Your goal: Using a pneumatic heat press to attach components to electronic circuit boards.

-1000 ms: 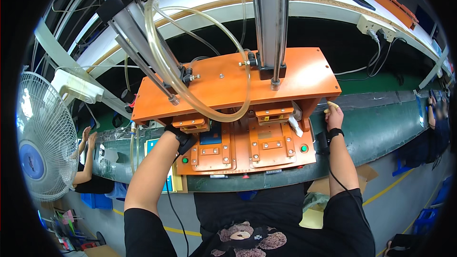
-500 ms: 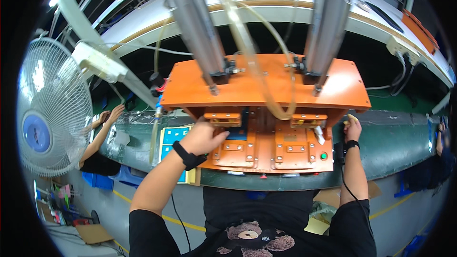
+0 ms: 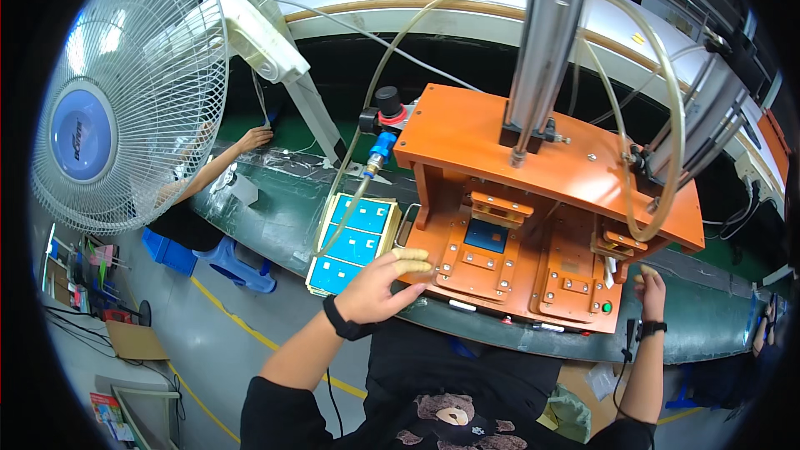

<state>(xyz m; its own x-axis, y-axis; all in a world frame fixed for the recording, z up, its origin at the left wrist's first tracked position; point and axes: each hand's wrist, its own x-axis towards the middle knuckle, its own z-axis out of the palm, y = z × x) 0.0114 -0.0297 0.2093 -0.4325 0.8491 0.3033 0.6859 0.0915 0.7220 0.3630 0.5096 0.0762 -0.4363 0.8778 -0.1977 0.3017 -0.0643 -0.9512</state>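
An orange two-station press (image 3: pixel 467 129) stands on the dark green bench. Under its left clamp, a small blue card (image 3: pixel 486 235) lies in the left fixture plate (image 3: pixel 475 271). My left hand (image 3: pixel 385 283), with pale covers on some fingers, is open and empty at the press's front left corner, fingers stretched toward the left fixture. The right fixture plate (image 3: pixel 575 283) has no blue card visible on it. Beside the press's right end, my right hand (image 3: pixel 651 293) is raised with fingers curled; whatever they may hold is hidden.
Left of the press lies a stack of blue card sheets (image 3: pixel 354 243). A hose with a blue fitting (image 3: pixel 382 150) runs beside it. A large fan (image 3: pixel 125 100) stands at far left, near another person's hand (image 3: pixel 254 138). A green button (image 3: pixel 607 307) sits at the press's front right.
My left hand has drawn back from under the left clamp, and the blue card there now shows. My right hand stays by the press's right end. The view has turned left.
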